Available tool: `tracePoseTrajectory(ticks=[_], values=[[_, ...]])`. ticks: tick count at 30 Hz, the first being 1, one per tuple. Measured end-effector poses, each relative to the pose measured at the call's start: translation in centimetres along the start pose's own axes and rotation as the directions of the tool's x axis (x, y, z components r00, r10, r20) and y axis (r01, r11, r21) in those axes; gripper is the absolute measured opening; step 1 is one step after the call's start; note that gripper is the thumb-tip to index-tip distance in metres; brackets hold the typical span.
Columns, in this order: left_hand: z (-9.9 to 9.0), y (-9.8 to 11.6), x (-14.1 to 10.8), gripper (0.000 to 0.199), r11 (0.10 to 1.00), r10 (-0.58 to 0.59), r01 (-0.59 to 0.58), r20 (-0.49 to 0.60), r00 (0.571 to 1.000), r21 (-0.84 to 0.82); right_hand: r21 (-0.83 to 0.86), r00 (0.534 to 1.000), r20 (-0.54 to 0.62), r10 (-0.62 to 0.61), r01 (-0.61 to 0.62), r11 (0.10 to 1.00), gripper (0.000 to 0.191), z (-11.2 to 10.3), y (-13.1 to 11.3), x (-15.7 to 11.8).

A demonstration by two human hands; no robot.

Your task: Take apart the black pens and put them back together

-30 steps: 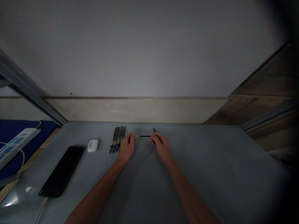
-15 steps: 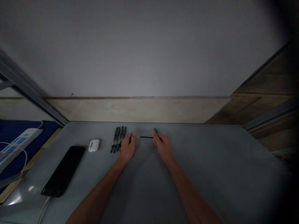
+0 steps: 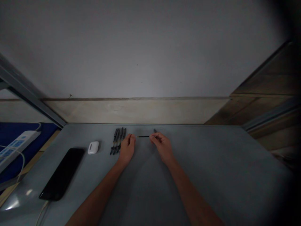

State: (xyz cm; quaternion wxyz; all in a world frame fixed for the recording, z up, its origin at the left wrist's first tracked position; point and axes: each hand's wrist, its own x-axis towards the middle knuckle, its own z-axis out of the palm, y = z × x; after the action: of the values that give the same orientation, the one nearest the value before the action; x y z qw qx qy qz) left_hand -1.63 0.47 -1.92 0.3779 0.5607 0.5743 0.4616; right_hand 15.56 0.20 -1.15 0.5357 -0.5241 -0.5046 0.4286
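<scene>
A thin black pen refill (image 3: 143,136) spans the gap between my two hands, roughly level above the grey table. My left hand (image 3: 127,149) is closed in a pinch at its left end, where a small pale tip shows by the fingers. My right hand (image 3: 162,146) pinches the other end with thumb and forefinger. A dark pen part (image 3: 155,130) pokes out beyond the right fingers; the rest of it is hidden in that hand. Several black pens (image 3: 117,141) lie side by side just left of my left hand, which partly covers the row.
A white earbud case (image 3: 93,147) and a black phone (image 3: 62,174) with a cable lie on the table (image 3: 211,163) to the left. Farther left, a white power strip (image 3: 17,147) rests on blue cloth. A wall (image 3: 145,111) rises behind the table's back edge.
My right hand has come closer to my left, and less of the refill shows between them. The dark part sticks out less from the right fingers. The view has shifted slightly.
</scene>
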Motion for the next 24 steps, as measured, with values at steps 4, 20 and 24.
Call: tracePoseTrajectory(ticks=[4, 20, 24], values=[[0.0, 0.2, -0.1, 0.035, 1.000, 0.011, -0.011, 0.002, 1.000, 0.011, -0.042, 1.000, -0.001, -0.030, 0.030, 0.999, 0.034, 0.1, -0.6, -0.2], [0.0, 0.2, -0.1, 0.033, 1.000, 0.001, -0.001, -0.001, 1.000, -0.003, -0.102, 0.998, -0.031, -0.051, 0.048, 0.994, 0.034, 0.2, 0.0, -0.2], [0.1, 0.1, -0.1, 0.034, 1.000, -0.017, 0.016, -0.007, 1.000, -0.017, -0.106, 0.998, -0.035, -0.043, 0.039, 0.994, 0.031, 0.2, 0.4, 0.0]])
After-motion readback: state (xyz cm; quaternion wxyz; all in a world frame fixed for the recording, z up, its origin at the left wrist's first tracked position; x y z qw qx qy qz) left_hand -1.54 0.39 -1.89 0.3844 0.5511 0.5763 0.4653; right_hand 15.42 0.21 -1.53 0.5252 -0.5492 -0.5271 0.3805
